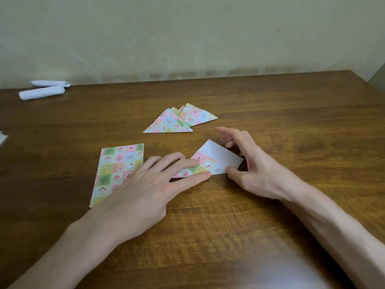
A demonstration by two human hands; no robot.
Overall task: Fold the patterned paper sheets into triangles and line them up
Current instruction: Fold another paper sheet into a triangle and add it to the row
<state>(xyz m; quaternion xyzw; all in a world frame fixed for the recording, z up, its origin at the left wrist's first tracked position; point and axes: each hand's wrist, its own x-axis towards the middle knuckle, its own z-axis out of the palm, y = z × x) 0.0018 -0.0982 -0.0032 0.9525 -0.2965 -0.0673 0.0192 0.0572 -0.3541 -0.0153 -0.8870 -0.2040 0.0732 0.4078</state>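
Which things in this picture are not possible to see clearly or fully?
Head view, the only one:
Half-folded sheet: its left part lies under the fingers of the left hand.
Flat patterned sheet: near corner covered by that hand; one sheet or several, unclear.
Folded triangles: they overlap, so the count is unclear.
White item: cut off by the left edge.
Right hand: whether it pinches the sheet is unclear.
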